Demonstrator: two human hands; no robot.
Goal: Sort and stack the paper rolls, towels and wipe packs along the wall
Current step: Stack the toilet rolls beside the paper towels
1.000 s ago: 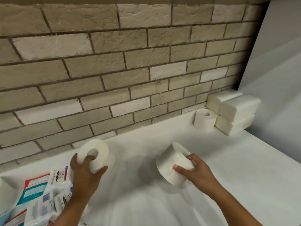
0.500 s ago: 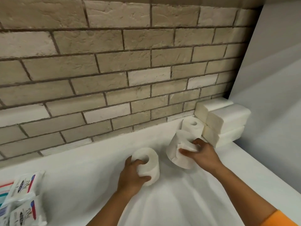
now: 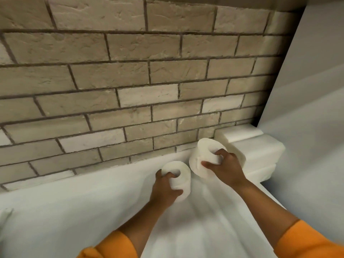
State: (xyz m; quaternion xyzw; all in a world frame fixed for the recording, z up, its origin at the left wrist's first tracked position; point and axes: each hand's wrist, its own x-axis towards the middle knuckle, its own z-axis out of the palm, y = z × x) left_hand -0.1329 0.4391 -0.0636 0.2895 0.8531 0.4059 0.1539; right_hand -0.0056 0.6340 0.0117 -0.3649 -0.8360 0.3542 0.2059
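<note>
My left hand [image 3: 165, 189] grips a white paper roll [image 3: 179, 174], fingers hooked into its core, just in front of the brick wall. My right hand [image 3: 222, 167] grips a second white paper roll [image 3: 203, 156], fingers in its core, held tilted against the stacked white towel packs [image 3: 260, 151] in the right corner. The roll that stood beside the towel packs is hidden behind the right roll and hand. No wipe packs are in view.
The brick wall [image 3: 130, 81] runs along the back of the white counter [image 3: 65, 220]. A plain white side wall [image 3: 312, 108] closes the right end. Orange sleeves show at the bottom edge.
Both hands have carried their rolls rightward and toward the wall. The right roll now reaches the towel stack. The wipe packs at the left have left the view.
</note>
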